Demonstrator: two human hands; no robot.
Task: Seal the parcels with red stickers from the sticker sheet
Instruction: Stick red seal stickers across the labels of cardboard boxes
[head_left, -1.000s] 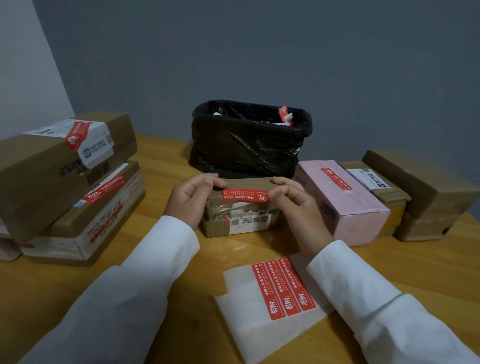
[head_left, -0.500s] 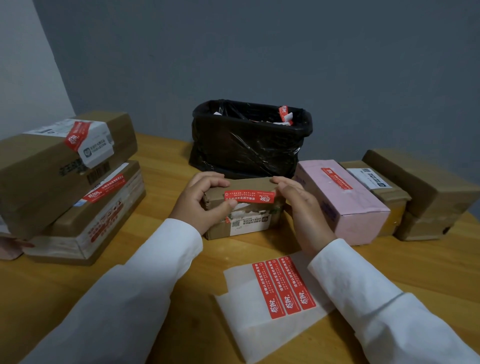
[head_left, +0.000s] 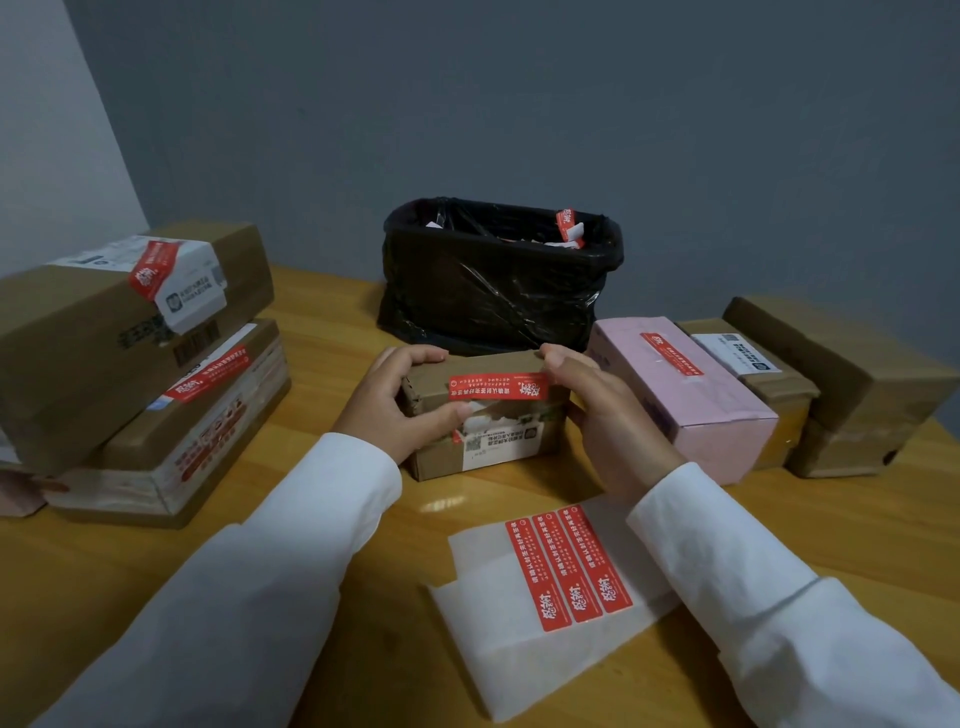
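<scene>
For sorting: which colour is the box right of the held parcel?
Pink box, with a red sticker on top; head view.

Small parcel (head_left: 488, 415) centre; bin (head_left: 498, 280) behind; sticker sheet (head_left: 545, 597) before.

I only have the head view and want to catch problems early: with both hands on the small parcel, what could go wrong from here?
1. The red sticker on the small parcel may not be pressed flat; its right end sits under the right hand, so a lifted corner could go unnoticed.
2. The right sleeve lies over the sticker sheet and could drag or crease it.
3. The left hand grips the parcel's edge; tilting it might crease the sticker.
</scene>
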